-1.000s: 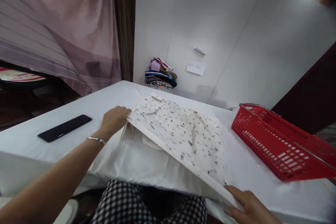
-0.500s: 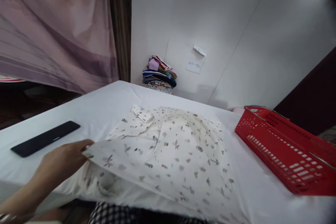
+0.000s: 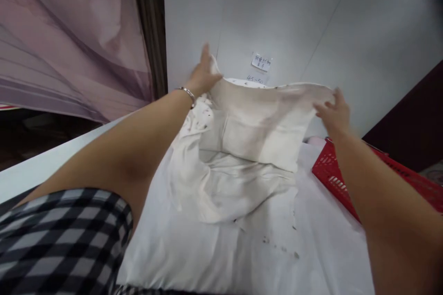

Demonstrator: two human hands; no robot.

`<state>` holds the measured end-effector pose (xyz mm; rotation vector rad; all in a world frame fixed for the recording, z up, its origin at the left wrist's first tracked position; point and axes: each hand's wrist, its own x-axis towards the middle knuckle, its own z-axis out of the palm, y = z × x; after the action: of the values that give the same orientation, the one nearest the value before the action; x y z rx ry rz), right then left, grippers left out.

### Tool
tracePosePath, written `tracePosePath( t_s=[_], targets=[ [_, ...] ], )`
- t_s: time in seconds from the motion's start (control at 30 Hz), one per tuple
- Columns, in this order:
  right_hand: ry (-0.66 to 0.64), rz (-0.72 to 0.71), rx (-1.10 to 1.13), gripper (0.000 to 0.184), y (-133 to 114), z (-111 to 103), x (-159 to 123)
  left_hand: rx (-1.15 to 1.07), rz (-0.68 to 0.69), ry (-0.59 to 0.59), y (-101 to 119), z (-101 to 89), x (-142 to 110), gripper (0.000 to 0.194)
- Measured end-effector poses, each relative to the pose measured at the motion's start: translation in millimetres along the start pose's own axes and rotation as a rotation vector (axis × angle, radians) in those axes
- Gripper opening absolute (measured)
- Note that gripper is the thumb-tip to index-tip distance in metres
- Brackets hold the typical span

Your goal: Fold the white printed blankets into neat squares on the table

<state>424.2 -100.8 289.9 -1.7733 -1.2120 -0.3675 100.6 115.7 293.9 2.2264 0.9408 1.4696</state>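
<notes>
Half a second ago the printed face of my white garment (image 3: 259, 124) was uppermost, with one corner pulled to the lower left of the frame; now its edge is up across the upper middle, and mostly plain cloth faces me. The print shows only in a thin strip along that raised edge, in a bunched patch at centre left and in some marks at lower right.

My left hand (image 3: 206, 73), blurred, seems to have the upper-left corner between thumb and fingers; my right hand (image 3: 332, 113), out of view half a second ago, pinches the upper-right corner. They stand well apart, the edge sagging slightly between them.

For the work, I judge this has traded a laid-out piece for one half in the air: the top part is drawn out between my hands, while the middle sits rumpled on the white surface (image 3: 38, 168). In the lower middle I can't tell where garment stops and covering begins.

The raised cloth and my left hand now hide the folded stack that stood by the wall (image 3: 294, 18). My right forearm crosses the red basket (image 3: 328, 166) at right, which seems not to have moved.
</notes>
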Motion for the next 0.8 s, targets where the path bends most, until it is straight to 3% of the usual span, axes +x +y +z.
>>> tracePosePath(
  t_s=[0.07,0.1,0.13,0.2,0.3,0.37,0.4,0.53,0.6,0.67,0.8],
  targets=[
    [-0.181,-0.068,-0.047,0.065,0.5,25.3,-44.7,-0.001,0.139,-0.113,-6.4,20.8,-26.3,0.068],
    [-0.378,-0.083,-0.041,0.057,2.9,36.5,-75.8,0.014,0.167,-0.216,-13.6,28.3,-50.8,0.061],
    [-0.590,-0.087,-0.031,0.047,6.6,45.6,-109.9,0.051,0.151,-0.316,-23.1,33.5,-80.8,0.056],
    [-0.891,-0.111,0.008,0.038,17.0,55.3,-179.5,0.116,0.080,-0.510,-45.8,36.8,-148.8,0.047],
    [-1.052,-0.129,0.032,0.042,36.8,50.5,-268.1,0.136,0.118,-0.745,-77.3,29.9,-240.2,0.037],
    [-1.072,-0.113,0.015,0.054,49.9,42.0,-311.5,0.168,0.098,-0.740,-90.3,25.5,-276.9,0.039],
    [-1.048,-0.106,-0.020,0.056,55.6,38.3,-329.0,0.213,0.017,-0.694,-94.2,25.0,-286.7,0.041],
    [-0.866,-0.182,-0.148,0.062,69.4,33.7,-377.9,0.372,-0.356,-0.504,-100.5,36.9,-285.7,0.052],
    [-0.752,-0.185,-0.199,0.059,72.1,35.5,-390.7,0.350,-0.506,-0.430,-102.7,47.1,-277.1,0.051],
    [-0.685,-0.173,-0.223,0.053,74.9,37.4,-395.5,0.280,-0.595,-0.383,-104.6,55.8,-271.0,0.038],
    [-0.626,-0.171,-0.187,0.040,86.3,38.8,-385.9,0.179,-0.628,-0.301,-101.2,53.7,-262.6,0.016]
  ],
)
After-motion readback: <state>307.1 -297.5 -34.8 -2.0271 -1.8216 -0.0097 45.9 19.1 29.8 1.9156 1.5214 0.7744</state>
